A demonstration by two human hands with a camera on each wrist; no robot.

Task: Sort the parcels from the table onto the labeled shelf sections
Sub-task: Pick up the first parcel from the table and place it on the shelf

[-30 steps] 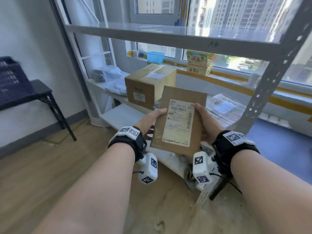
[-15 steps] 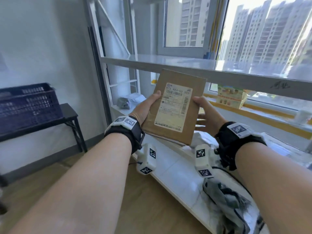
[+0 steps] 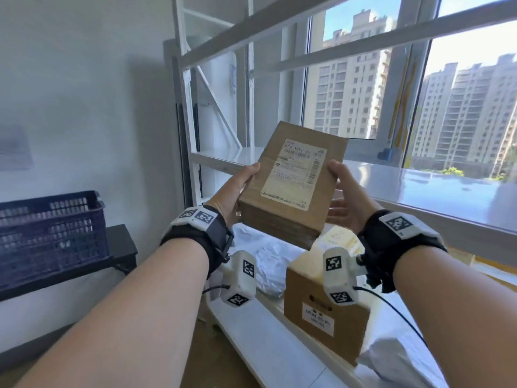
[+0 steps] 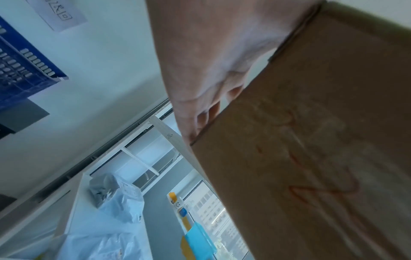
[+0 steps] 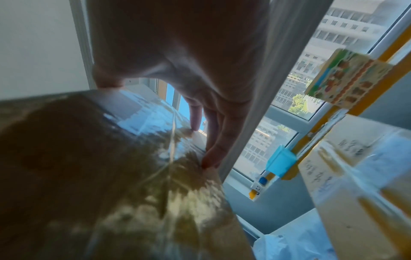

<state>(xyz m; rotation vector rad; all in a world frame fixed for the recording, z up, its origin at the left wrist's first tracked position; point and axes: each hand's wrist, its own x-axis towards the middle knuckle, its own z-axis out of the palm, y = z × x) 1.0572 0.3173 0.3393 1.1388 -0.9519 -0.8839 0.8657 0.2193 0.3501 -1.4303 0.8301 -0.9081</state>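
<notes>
Although the parcel (image 3: 292,182) sat low in front of the lower shelf (image 3: 268,329) a second ago, the head view now shows it raised to the level of the upper shelf (image 3: 419,189), tilted with its label facing up. That lift suggests the person has read the label and picked the upper section as its place; it is not yet set down. The left hand (image 3: 237,191) holds its left edge, thumb on top, and the right hand (image 3: 342,197) holds the right edge the same way, fingers underneath. The label's top line reads roughly "P72 H24 02 065"; the smaller print is too fine to read. Below, a carton (image 3: 321,317) and white bags (image 3: 268,264) lie on the lower shelf, and a dark crate (image 3: 50,228) stands on a black surface (image 3: 120,245) at left.

From the left wrist view, the left hand's fingers (image 4: 206,112) curl under the parcel's (image 4: 322,140) underside, which bears a red scrawl I cannot read. A paper on the wall (image 4: 57,12) carries handwriting, also unreadable.

From the right wrist view, the right hand (image 5: 189,61) pinches the parcel's (image 5: 100,176) taped edge, thumb on one face and fingertips (image 5: 209,158) on the other. A colourful box (image 5: 347,79) stands by the window.
</notes>
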